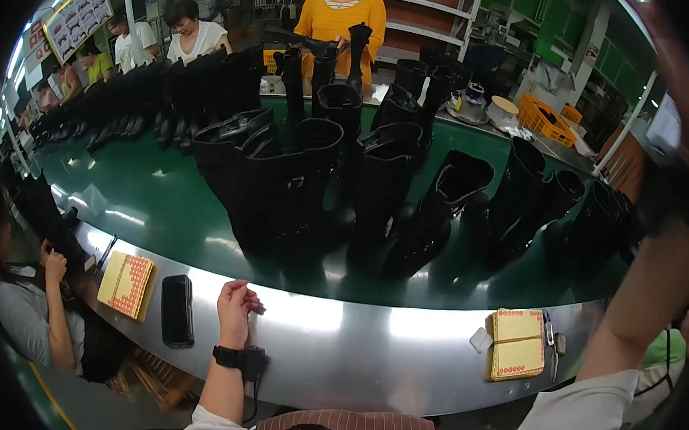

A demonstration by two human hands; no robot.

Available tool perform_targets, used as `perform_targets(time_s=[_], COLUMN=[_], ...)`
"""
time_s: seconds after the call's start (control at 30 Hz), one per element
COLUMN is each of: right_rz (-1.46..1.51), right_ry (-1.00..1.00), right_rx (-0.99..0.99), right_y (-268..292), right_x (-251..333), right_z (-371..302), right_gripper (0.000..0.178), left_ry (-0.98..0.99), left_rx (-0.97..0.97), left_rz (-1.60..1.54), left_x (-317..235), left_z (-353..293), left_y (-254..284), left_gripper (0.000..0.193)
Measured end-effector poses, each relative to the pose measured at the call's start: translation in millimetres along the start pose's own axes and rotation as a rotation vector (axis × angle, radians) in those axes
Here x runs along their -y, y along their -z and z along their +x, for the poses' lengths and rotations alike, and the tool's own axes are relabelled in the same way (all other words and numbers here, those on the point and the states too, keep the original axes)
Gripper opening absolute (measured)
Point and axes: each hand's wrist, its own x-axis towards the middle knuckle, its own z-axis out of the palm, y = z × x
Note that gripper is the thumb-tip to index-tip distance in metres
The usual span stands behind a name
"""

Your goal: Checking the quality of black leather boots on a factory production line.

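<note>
On my feed, tube lights [17, 58] burn white at the left rim; the metal tabletop [425, 324] glares in wide patches, the green belt [127, 188] in streaks. Black boots [290, 191] lose detail in darkness. Edges bow, blurring at upper right.

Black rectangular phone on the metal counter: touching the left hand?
Apart. In the head view, a strip of silver metal counter shows between the black rectangular phone and the left hand.

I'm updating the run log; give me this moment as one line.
left hand: loosely curled, right of black phone; right forearm: raised, grip unclear; black boots: on green surface
</note>
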Motion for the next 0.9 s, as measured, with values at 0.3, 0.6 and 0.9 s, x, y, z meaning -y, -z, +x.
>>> perform_targets(time_s=[0.3,0.6,0.9], right_rz=[-0.158,-0.474,-0.637], right_ry=[-0.698,-0.938,-1.187], right_rx=[0.385,0.568,-0.141], right_y=[-207,-288,-267], right_x=[-292,-358,-364], right_z=[30,15,-54], right_gripper=[0.075,0.106,0.048], left_ry=[0.085,0.146,0.117], left_rx=[0.003,-0.018,-0.052], left_rz=[-0.021,-0.008,0.126], left_x=[-8,-12,-11], left_z=[2,2,-3], left_y=[-2,-5,-19], left_gripper=[0.009,0.01,0.007])
